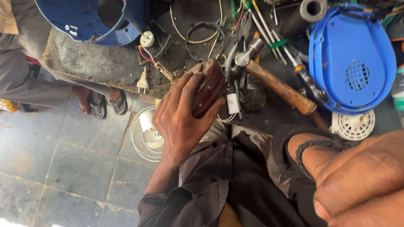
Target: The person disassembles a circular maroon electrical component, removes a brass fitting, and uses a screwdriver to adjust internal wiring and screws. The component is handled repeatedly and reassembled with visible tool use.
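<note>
My left hand (181,115) grips a dark reddish-brown rounded part (209,87), held on edge just at the front of a grimy workbench (97,63). My right hand (362,180) is very close to the camera at the lower right, fingers curled into a fist; I see nothing in it. A braided dark band circles that wrist (309,147). Just beyond the brown part lie a hammer with a worn wooden handle (280,88), pliers (231,56) and a small white block with wires (232,104).
A blue plastic housing (351,59) with a grille lies at the right, a white round grille (355,126) below it. Another blue housing (97,19) sits top left. A wire fan guard (145,134) rests on the tiled floor. Another person's sandalled feet (105,103) stand at left.
</note>
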